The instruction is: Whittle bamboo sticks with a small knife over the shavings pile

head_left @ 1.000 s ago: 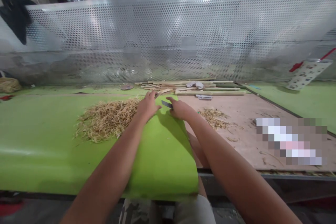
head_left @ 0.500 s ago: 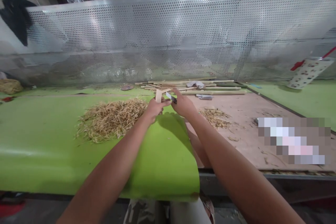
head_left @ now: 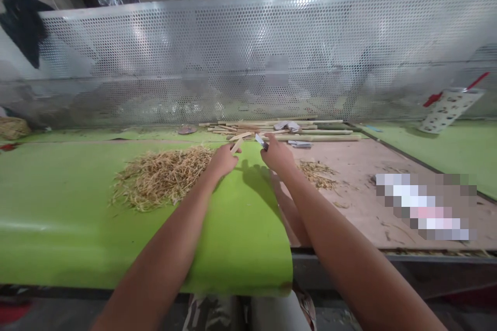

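My left hand (head_left: pixel 223 159) grips a short pale bamboo strip (head_left: pixel 235 145) that points up and to the right, just right of a heap of thin bamboo shavings (head_left: pixel 163 175) on the green mat (head_left: pixel 77 201). My right hand (head_left: pixel 277 154) is closed around a small metal blade (head_left: pixel 260 140), held a little to the right of the strip. Both hands hover over the far end of the mat, a short gap between them.
Bamboo sticks and strips (head_left: pixel 295 132) lie in a pile along the perforated metal screen (head_left: pixel 248 57). A smaller heap of shavings (head_left: pixel 318 173) sits on the brown board (head_left: pixel 368 186) at right. A white patterned holder with red handles (head_left: pixel 446 108) stands far right.
My left hand lifted the strip off the mat. The two hands met with blade against strip, then drew apart; the right hand carried the blade up and to the right.
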A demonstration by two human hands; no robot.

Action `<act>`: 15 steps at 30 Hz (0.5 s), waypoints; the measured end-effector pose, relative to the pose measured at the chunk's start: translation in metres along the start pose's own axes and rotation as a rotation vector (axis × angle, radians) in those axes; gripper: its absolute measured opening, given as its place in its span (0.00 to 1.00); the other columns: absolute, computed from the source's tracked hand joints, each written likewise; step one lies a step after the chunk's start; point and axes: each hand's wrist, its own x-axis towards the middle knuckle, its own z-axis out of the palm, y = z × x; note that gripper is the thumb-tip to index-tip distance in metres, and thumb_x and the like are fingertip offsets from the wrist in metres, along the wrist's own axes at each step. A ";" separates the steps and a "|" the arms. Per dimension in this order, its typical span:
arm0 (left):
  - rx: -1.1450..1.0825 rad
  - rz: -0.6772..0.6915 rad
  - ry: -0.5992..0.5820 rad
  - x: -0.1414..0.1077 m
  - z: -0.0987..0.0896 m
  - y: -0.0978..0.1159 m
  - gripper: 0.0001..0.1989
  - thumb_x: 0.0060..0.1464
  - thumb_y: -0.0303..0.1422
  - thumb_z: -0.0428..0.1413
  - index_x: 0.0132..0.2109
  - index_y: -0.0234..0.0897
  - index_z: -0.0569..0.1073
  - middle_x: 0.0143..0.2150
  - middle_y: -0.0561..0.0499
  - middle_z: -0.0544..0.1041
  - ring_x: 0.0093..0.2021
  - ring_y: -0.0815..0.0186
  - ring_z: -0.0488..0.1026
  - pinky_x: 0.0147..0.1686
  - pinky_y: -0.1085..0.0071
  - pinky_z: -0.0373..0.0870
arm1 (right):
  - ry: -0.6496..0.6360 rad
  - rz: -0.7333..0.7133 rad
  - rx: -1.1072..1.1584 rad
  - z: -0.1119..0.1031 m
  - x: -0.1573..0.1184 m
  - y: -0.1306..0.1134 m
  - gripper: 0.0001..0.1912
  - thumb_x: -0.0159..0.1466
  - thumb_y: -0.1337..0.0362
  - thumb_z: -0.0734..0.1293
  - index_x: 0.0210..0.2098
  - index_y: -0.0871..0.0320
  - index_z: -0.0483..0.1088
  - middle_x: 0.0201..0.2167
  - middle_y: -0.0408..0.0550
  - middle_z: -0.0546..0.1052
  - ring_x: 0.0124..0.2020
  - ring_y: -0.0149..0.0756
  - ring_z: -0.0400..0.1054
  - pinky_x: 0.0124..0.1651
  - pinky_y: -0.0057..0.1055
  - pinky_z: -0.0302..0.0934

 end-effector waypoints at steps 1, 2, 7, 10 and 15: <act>-0.050 -0.002 -0.063 -0.002 0.002 0.002 0.12 0.47 0.25 0.54 0.39 0.37 0.76 0.33 0.45 0.78 0.21 0.68 0.67 0.24 0.71 0.62 | 0.010 0.009 -0.002 0.001 0.001 0.000 0.28 0.62 0.64 0.58 0.62 0.58 0.54 0.42 0.57 0.77 0.42 0.48 0.71 0.39 0.36 0.61; -0.079 -0.015 -0.121 -0.003 0.004 0.003 0.10 0.48 0.25 0.53 0.38 0.36 0.76 0.32 0.45 0.78 0.21 0.68 0.66 0.24 0.71 0.61 | 0.019 0.016 -0.003 0.001 0.001 0.001 0.28 0.62 0.64 0.58 0.61 0.58 0.55 0.42 0.57 0.77 0.42 0.48 0.71 0.39 0.36 0.61; 0.093 -0.086 0.120 0.003 0.001 0.001 0.12 0.49 0.26 0.52 0.43 0.34 0.74 0.33 0.42 0.77 0.27 0.64 0.70 0.26 0.70 0.63 | 0.021 0.045 0.008 0.002 0.004 0.004 0.27 0.62 0.64 0.58 0.60 0.60 0.56 0.42 0.58 0.77 0.43 0.48 0.71 0.40 0.36 0.62; -0.049 -0.042 0.260 0.008 -0.007 0.001 0.15 0.50 0.29 0.53 0.47 0.36 0.72 0.37 0.43 0.77 0.29 0.65 0.71 0.28 0.70 0.65 | 0.025 0.059 0.019 0.001 0.006 0.008 0.26 0.62 0.65 0.58 0.59 0.61 0.57 0.43 0.59 0.77 0.44 0.48 0.71 0.41 0.37 0.62; -0.548 -0.091 -0.339 -0.014 -0.014 0.020 0.12 0.51 0.28 0.56 0.45 0.37 0.74 0.33 0.43 0.77 0.20 0.71 0.67 0.22 0.66 0.69 | 0.071 0.100 0.017 -0.001 0.009 0.015 0.22 0.62 0.64 0.57 0.56 0.59 0.61 0.43 0.59 0.76 0.44 0.49 0.71 0.42 0.40 0.62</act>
